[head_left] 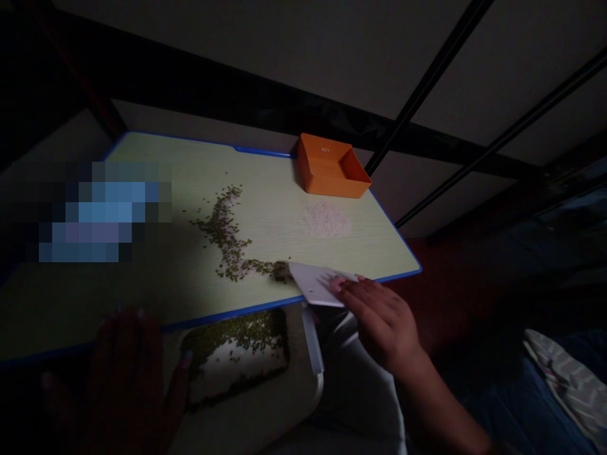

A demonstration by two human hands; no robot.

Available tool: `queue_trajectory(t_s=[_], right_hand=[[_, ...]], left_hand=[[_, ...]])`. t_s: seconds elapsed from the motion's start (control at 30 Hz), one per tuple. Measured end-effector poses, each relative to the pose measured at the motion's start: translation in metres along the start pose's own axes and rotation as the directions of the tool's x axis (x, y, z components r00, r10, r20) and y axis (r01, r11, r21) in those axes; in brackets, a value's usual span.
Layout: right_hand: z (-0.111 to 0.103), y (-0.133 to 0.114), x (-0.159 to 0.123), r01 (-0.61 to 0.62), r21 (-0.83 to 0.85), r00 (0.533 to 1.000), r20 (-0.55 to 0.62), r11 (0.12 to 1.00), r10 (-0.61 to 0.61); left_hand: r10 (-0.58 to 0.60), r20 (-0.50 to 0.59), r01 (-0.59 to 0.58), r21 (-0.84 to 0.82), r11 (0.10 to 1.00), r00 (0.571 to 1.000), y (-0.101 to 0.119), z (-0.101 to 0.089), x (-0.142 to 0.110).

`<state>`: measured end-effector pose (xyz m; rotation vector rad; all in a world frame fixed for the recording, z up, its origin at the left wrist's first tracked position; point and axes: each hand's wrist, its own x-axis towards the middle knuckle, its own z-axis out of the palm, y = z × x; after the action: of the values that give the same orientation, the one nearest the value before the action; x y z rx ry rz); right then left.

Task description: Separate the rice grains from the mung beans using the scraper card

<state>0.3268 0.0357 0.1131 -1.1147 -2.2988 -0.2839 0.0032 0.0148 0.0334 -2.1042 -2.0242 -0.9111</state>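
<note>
My right hand (386,319) grips a thin white flat scraper (320,285) with a small hole near its lower edge. The scraper tilts over the table's near blue edge, its left end by the tail of a strip of green beans mixed with pale grains (225,237). Dim at lower left, my left hand (128,373) has its fingers spread at the table edge and holds nothing visible. Below the edge, beside that hand, a whitish tray (303,392) contains loose green beans (241,332). A patch of white rice-like grains (327,219) lies farther right on the tabletop.
An orange open box (327,180) stands at the table's far right corner. The pale tabletop (156,158) has a blue rim. A pixelated blur covers something at the left. Striped cloth (564,373) lies at lower right, and a panelled wall rises behind the table.
</note>
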Motion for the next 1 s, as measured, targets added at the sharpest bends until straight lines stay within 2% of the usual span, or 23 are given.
queue_trajectory(t_s=[0.07, 0.13, 0.17, 0.2, 0.27, 0.37, 0.53, 0.8, 1.0], right_hand=[[-0.007, 0.009, -0.001, -0.141, 0.048, 0.982, -0.122, 0.989, 0.146], [-0.014, 0.018, 0.001, -0.343, 0.168, 0.899, -0.226, 0.924, 0.375], [-0.017, 0.022, 0.003, -0.426, 0.255, 0.845, -0.230, 0.868, 0.483], [-0.019, 0.027, 0.007, -0.483, 0.348, 0.797, -0.205, 0.804, 0.568], [-0.021, 0.035, 0.016, -0.568, 0.481, 0.739, -0.060, 0.668, 0.671], [-0.015, 0.046, 0.031, -0.634, 0.553, 0.694, 0.098, 0.541, 0.713], [-0.002, 0.054, 0.041, -0.660, 0.581, 0.685, 0.205, 0.476, 0.700], [0.005, 0.053, 0.041, -0.630, 0.590, 0.734, 0.242, 0.505, 0.634], [0.007, 0.049, 0.038, -0.632, 0.602, 0.732, 0.260, 0.487, 0.630]], left_hand=[[-0.006, 0.011, 0.006, 0.018, 1.000, 1.000, 0.001, 0.000, 0.001], [-0.006, 0.011, 0.006, 0.031, 1.000, 1.000, 0.001, 0.000, 0.002], [-0.002, 0.008, 0.002, 0.036, 0.999, 1.000, 0.001, 0.000, 0.002], [0.002, 0.007, -0.002, 0.038, 0.999, 1.000, 0.001, -0.001, 0.003], [0.007, 0.009, -0.008, 0.042, 0.999, 1.000, 0.002, -0.003, 0.003], [0.000, 0.015, -0.001, 0.055, 0.998, 1.000, 0.005, -0.007, 0.005], [-0.007, 0.009, 0.006, 0.077, 0.997, 1.000, 0.009, -0.009, 0.005], [-0.025, 0.017, 0.023, 0.091, 0.996, 1.000, 0.013, -0.007, 0.002], [-0.026, 0.036, 0.023, 0.088, 0.996, 0.999, 0.009, -0.008, 0.001]])
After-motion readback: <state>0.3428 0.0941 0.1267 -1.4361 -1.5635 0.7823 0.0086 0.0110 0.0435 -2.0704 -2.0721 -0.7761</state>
